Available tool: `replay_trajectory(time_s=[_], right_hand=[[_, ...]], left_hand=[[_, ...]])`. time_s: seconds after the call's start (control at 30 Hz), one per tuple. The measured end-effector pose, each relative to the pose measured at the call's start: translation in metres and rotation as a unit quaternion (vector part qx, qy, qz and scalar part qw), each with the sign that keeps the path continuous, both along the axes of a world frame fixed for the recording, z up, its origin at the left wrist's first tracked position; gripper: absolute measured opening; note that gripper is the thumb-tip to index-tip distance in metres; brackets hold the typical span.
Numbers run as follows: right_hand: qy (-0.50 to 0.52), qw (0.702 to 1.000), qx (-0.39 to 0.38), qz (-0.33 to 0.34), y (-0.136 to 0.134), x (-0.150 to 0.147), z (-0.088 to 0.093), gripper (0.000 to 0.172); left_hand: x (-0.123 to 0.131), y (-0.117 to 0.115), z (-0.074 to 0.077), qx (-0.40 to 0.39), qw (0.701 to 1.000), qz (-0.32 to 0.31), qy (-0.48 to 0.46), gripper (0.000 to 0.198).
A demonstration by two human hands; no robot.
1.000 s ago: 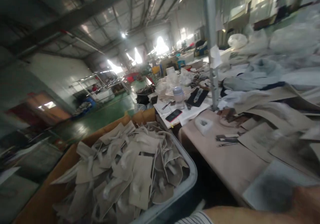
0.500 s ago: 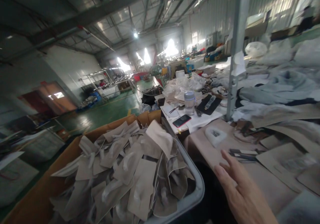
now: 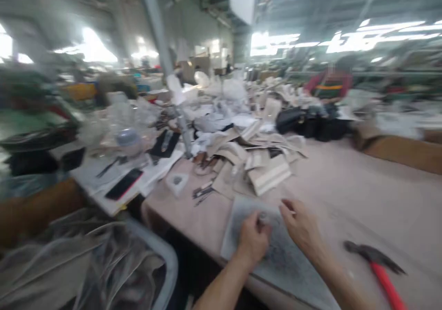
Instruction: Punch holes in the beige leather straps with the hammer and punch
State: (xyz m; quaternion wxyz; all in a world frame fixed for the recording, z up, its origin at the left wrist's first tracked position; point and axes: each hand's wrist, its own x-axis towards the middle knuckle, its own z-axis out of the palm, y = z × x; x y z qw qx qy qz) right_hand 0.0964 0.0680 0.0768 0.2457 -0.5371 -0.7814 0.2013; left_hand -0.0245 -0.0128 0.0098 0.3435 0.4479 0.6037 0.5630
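Observation:
The picture is motion-blurred. Both my hands rest over a grey, dark-stained slab (image 3: 276,254) lying on the beige worktable (image 3: 362,195). My left hand (image 3: 253,238) has its fingers curled, my right hand (image 3: 302,229) sits just right of it, and their fingertips nearly meet. The blur hides whether anything small is pinched between them. A hammer with a red handle (image 3: 378,266) lies on the table to the right of my right hand.
A heap of beige cut pieces (image 3: 257,165) lies beyond the slab, with small tools (image 3: 202,192) beside it. A phone (image 3: 124,184) and a bottle (image 3: 127,139) stand at left near a metal pole (image 3: 162,56). A bin of scraps (image 3: 86,264) is lower left. A person (image 3: 331,82) sits far back.
My view has swung right and down from the scrap bin to the worktable. Both hands have come in over the grey slab, and the hammer has come into view.

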Motion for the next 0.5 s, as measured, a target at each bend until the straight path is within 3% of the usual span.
replay_trajectory(time_s=[0.13, 0.23, 0.4, 0.5], right_hand=[[-0.056, 0.992, -0.049, -0.101, 0.052, 0.021, 0.002, 0.034], [-0.056, 0.99, -0.045, -0.123, 0.068, 0.004, 0.0, 0.038], [-0.092, 0.995, 0.037, -0.013, 0.056, -0.054, 0.007, 0.063], [-0.085, 0.987, 0.09, 0.098, 0.049, -0.09, 0.01, 0.049]], left_hand=[[0.005, 0.008, -0.018, 0.003, 1.0, -0.008, -0.016, 0.015], [0.0, 0.007, -0.022, 0.005, 1.0, -0.017, -0.021, 0.018], [0.004, 0.005, -0.007, -0.004, 1.0, 0.018, -0.013, 0.017], [0.01, -0.004, 0.0, -0.043, 0.998, 0.037, -0.018, 0.014]])
